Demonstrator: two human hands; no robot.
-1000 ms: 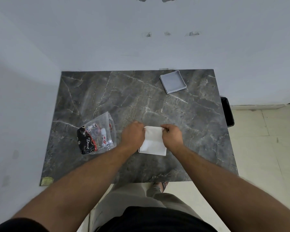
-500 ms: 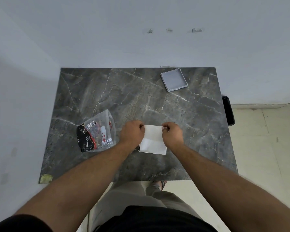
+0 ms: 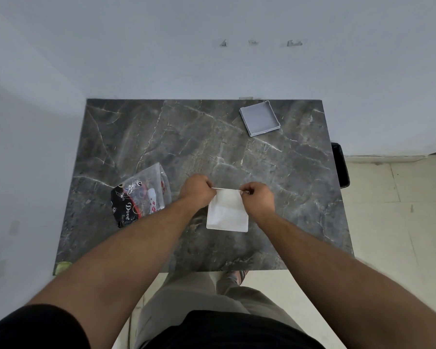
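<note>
A printed plastic bag [image 3: 141, 195] lies on the left of the marble table [image 3: 186, 137]. Near the table's near edge, the left hand [image 3: 195, 191] and right hand [image 3: 258, 197] each pinch a far corner of the white sheet [image 3: 228, 210], lifting its far edge. The folding looks barely begun to me. A grey tray [image 3: 259, 118] sits untouched, far right.

I took this for a plain room in a home, not a lab or a workshop. The worktop [image 3: 237, 152] was a dark grey, marble-patterned slab pushed into a corner of bare, pale painted walls [image 3: 161, 59], with a few chipped spots [image 3: 293, 43] in the paint. Cream floor tiles [image 3: 388, 222] ran beside it, and a black container [image 3: 340, 165] stood on them against the worktop's edge. A clear plastic pouch [image 3: 141, 192] printed "Dove" lay on the slab.
</note>
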